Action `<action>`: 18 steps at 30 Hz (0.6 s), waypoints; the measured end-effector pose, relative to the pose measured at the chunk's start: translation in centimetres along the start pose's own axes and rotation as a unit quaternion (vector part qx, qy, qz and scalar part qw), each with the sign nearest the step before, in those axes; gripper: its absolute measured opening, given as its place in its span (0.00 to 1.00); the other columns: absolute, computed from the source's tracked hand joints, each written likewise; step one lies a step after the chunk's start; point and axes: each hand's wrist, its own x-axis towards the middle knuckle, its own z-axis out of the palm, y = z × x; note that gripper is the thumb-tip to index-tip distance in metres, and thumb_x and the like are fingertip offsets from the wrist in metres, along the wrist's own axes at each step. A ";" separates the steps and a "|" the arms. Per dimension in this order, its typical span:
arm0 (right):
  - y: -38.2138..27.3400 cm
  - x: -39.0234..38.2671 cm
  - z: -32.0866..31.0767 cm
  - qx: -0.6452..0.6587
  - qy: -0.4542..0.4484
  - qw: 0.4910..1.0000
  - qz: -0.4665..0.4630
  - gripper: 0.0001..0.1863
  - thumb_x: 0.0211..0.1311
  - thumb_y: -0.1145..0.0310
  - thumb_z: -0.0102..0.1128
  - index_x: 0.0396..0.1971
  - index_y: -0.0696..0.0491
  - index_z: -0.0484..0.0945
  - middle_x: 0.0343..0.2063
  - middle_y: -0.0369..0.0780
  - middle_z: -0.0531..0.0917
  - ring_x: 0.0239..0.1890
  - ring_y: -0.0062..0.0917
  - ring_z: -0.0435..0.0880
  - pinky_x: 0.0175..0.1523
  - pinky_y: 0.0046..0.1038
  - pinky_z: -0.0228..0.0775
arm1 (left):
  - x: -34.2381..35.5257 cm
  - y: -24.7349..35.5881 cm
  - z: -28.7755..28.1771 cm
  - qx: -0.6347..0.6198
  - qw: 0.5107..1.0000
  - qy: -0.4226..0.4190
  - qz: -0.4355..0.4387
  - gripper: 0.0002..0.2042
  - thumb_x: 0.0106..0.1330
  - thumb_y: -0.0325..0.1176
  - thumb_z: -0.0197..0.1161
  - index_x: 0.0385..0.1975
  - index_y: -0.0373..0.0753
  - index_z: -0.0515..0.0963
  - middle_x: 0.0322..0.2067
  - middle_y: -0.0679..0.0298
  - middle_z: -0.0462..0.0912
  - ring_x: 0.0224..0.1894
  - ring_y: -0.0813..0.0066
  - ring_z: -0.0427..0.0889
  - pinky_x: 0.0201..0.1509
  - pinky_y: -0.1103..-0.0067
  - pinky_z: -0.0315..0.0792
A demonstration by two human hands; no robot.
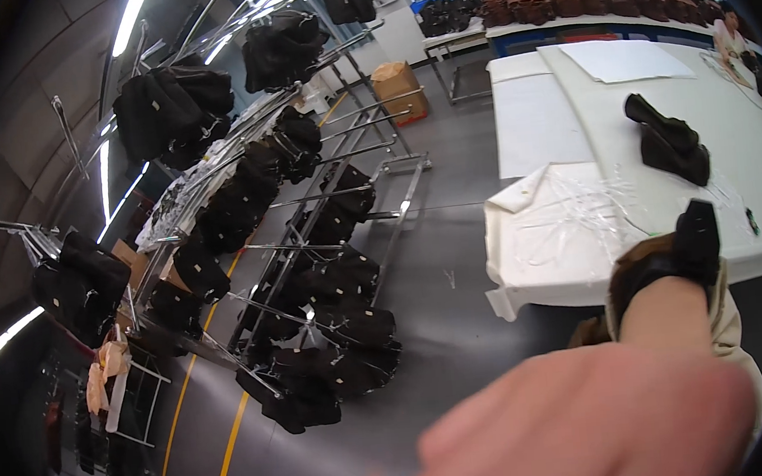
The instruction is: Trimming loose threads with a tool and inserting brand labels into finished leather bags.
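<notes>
- Our right hand [579, 425] is filling the near foreground, blurred and very close to the camera; we are seeing nothing gripped, and cannot tell whether its fingers are curling shut or opening.
- Our left hand is not clearly showing, so we cannot judge its fingers.
- A dark band [696, 233] is circling our right wrist, perhaps being worn there to leave the palm free.
- The black piece [670, 145] is lying untouched on the right side of the white table [608, 138], beyond our wrist, probably waiting within easy reach.
- Crumpled clear plastic [579, 221] is spreading over the table's near left part, possibly as loosened wrapping.
- On the left, black goods [352, 327] are hanging over the rails of a metal rack [404, 209], likely for staying separate and off the floor.
- Far right, brown goods [560, 1] are sitting in rows, seemingly for saving space.
</notes>
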 end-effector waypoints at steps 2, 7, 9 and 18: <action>5.1 0.3 -5.5 0.034 -0.040 0.999 -0.002 0.16 0.69 0.63 0.49 0.31 0.61 0.78 0.29 0.44 0.81 0.31 0.30 0.81 0.38 0.28 0.72 | 2.1 6.4 4.4 0.032 0.999 0.035 -0.018 0.17 0.68 0.35 0.52 0.56 0.40 0.70 0.49 0.55 0.78 0.49 0.65 0.79 0.51 0.68 0.74; 7.7 -6.8 -14.2 0.120 -0.148 0.982 0.000 0.16 0.67 0.62 0.51 0.31 0.60 0.78 0.28 0.44 0.81 0.29 0.30 0.81 0.35 0.28 0.72 | 0.2 17.4 9.2 0.052 0.995 0.075 0.044 0.09 0.67 0.33 0.51 0.34 0.37 0.76 0.27 0.60 0.80 0.29 0.66 0.79 0.31 0.71 0.73; 11.0 -2.5 -17.5 0.134 -0.173 0.976 0.021 0.16 0.67 0.61 0.52 0.31 0.60 0.79 0.27 0.44 0.81 0.29 0.30 0.82 0.34 0.28 0.72 | 4.4 14.8 7.2 0.035 0.997 0.061 -0.019 0.13 0.70 0.37 0.49 0.45 0.35 0.73 0.35 0.61 0.81 0.33 0.72 0.80 0.35 0.76 0.76; 30.4 6.0 -33.6 0.320 -0.161 0.925 0.130 0.16 0.64 0.58 0.56 0.31 0.58 0.80 0.25 0.43 0.81 0.27 0.30 0.82 0.29 0.28 0.72 | 8.1 17.1 5.2 0.018 0.982 0.074 -0.172 0.13 0.69 0.37 0.52 0.45 0.35 0.74 0.35 0.61 0.81 0.34 0.72 0.80 0.36 0.77 0.76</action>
